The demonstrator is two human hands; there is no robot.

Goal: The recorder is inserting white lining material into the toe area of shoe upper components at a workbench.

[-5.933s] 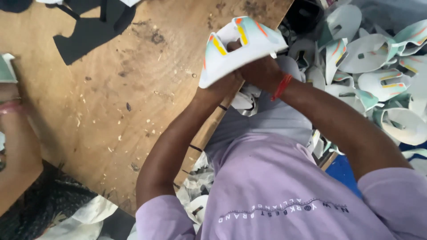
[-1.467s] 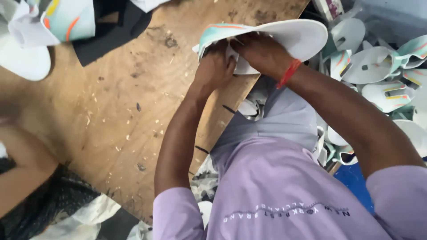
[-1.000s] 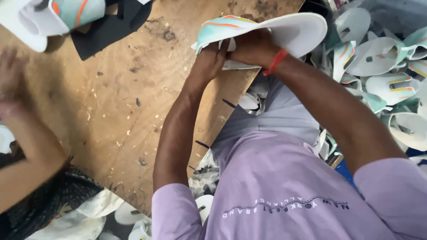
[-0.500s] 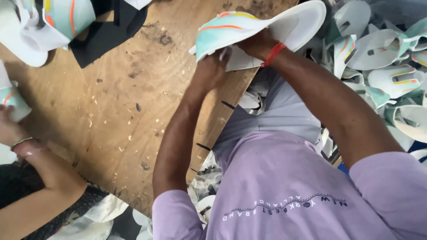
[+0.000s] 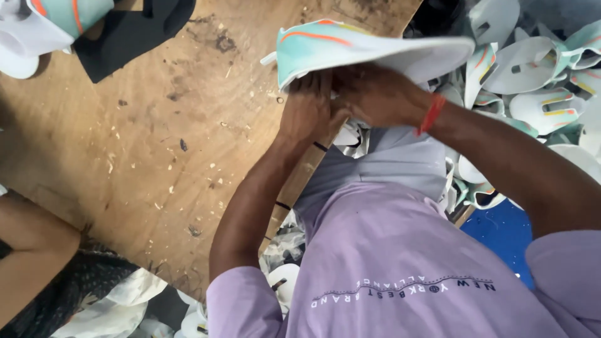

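Both hands are closed on one shoe upper (image 5: 369, 50), held over the table (image 5: 156, 156) edge. Its long axis runs from nine to three o'clock; it lies at twelve o'clock from the left hand (image 5: 308, 109) and right hand (image 5: 375, 97), equally near.

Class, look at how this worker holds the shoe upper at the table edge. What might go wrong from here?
1. Both the left hand and right hand sit beneath the teal and white shoe upper, hidden from the worker's view, so a finger might get pinched.
2. The upper hangs past the wooden table edge, so if dropped it may fall among the pile of similar uppers.
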